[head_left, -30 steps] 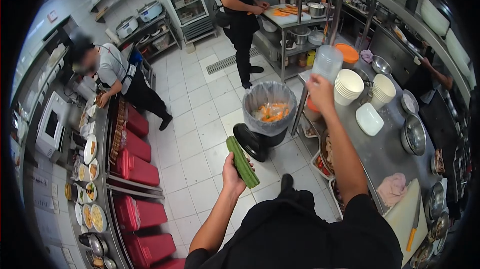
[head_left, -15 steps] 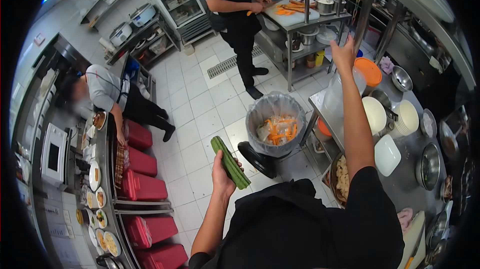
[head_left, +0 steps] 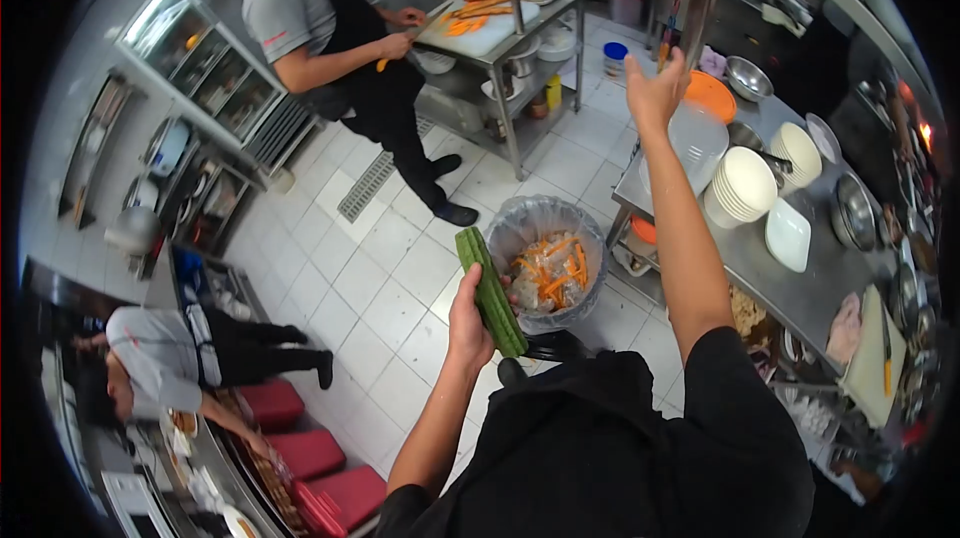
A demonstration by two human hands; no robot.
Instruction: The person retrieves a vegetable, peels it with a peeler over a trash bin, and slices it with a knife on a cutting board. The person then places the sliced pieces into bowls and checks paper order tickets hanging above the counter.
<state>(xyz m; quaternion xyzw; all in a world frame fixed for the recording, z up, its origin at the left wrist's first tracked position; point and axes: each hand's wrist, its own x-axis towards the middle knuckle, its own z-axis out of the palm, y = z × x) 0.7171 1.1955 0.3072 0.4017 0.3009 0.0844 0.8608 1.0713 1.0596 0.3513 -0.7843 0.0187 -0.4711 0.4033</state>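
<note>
A long green ridge gourd (head_left: 490, 295) is gripped in my left hand (head_left: 468, 323), with the fingers wrapped round its far side. It is held tilted just left of a bin (head_left: 598, 283) lined with a clear bag. Orange peelings (head_left: 562, 273) lie inside the bin. My right hand (head_left: 655, 96) is stretched forward with its fingers apart and holds nothing. It hovers near a metal post (head_left: 697, 8), above clear plastic containers (head_left: 695, 143) and an orange lid (head_left: 712, 93); whether it touches the post I cannot tell.
On the right, a steel table (head_left: 745, 263) carries stacked white bowls (head_left: 740, 186), a white dish (head_left: 788, 241) and a cutting board (head_left: 873, 363) with a knife (head_left: 887, 358). A co-worker (head_left: 330, 38) stands ahead at carrots (head_left: 482, 8). Another person (head_left: 160, 358) leans over the left counter.
My view has turned to the right. The ridge gourd in my left hand has come closer to the bin. My right hand stays raised, with its fingers apart.
</note>
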